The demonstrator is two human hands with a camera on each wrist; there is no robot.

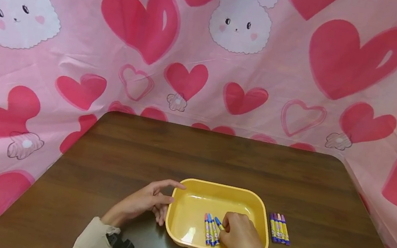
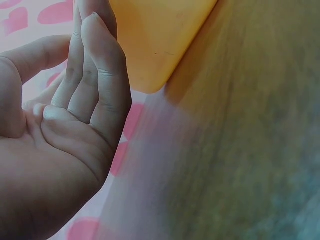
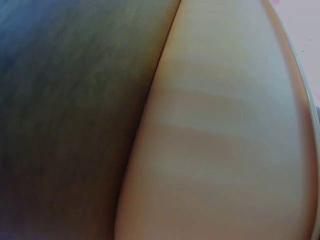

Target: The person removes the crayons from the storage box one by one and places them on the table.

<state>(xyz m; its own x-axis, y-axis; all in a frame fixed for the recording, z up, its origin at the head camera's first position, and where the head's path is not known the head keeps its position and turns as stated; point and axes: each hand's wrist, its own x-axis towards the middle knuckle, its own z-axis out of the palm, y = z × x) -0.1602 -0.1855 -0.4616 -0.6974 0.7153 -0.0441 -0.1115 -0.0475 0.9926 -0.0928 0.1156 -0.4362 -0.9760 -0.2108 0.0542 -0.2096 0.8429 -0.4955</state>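
Observation:
A yellow plastic basin (image 1: 185, 215) stands near the front of the table. My left hand (image 1: 147, 200) is at its left side, with the index finger over the rim and the thumb by the wall. In the left wrist view that hand (image 2: 85, 100) shows loosely bent fingers beside the basin's outer wall (image 2: 155, 40). Inside the basin my right hand (image 1: 242, 237) pinches a blue-tipped crayon (image 1: 218, 223). Just left of it, a few crayons (image 1: 209, 229) with pink and blue tips lie side by side. The right wrist view shows only the basin's wall (image 3: 215, 140), no fingers.
Right of the basin, several crayons (image 1: 279, 229) with purple and pale tips lie in a row on the dark wooden table (image 1: 216, 156). A pink cloth (image 1: 203, 54) with hearts and rabbits hangs around the table's back and sides.

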